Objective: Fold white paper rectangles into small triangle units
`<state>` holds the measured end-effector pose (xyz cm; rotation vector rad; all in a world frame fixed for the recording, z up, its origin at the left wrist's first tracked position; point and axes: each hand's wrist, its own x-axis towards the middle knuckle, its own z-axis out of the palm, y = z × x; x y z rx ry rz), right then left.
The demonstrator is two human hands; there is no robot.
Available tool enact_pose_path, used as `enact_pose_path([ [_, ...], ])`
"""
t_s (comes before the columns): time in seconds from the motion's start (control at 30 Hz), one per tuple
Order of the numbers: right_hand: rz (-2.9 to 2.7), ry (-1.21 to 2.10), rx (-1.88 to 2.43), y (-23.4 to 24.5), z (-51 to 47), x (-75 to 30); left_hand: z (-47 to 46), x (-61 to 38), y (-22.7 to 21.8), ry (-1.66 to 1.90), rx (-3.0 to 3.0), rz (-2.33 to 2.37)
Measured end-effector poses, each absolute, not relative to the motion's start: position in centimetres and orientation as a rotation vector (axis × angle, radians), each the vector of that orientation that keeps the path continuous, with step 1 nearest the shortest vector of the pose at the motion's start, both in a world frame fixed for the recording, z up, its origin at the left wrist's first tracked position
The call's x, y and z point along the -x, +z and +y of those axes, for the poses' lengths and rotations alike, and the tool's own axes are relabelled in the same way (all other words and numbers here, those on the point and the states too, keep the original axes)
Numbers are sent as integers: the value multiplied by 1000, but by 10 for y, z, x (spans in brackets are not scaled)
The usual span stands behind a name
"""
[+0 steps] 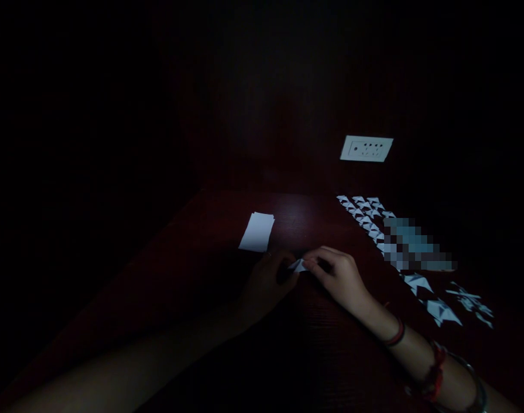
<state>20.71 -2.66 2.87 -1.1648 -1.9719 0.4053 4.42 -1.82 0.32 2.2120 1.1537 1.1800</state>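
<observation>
Between my two hands is a small folded piece of white paper, pinched just above the dark red table. My left hand, in deep shadow, closes on its left end with thumb and fingers. The fingertips of my right hand grip its right end. Just beyond my left hand lies a stack of white paper sheets. To the right, several folded white paper pieces lie in rows running away from me, with larger-looking ones nearer my right forearm.
Beside the folded rows lies a flat object, blurred out by pixel blocks. Thin paper scraps are at the far right. A white socket plate is on the wall behind the dark table. Most surroundings are too dark to make out.
</observation>
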Motion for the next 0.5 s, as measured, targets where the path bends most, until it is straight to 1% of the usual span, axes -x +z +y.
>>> enact_pose_path([
  [0.17, -1984, 408, 1175, 27, -27, -207, -19, -43, 3, 1112, -2211, 1141],
  [0.37, -2055, 447, 1133, 26, -27, -210, -19, -42, 3, 1120, -2223, 1094],
  [0.5, -2110, 399, 1150, 28, -27, -211, -20, -41, 4, 1110, -2168, 1111],
])
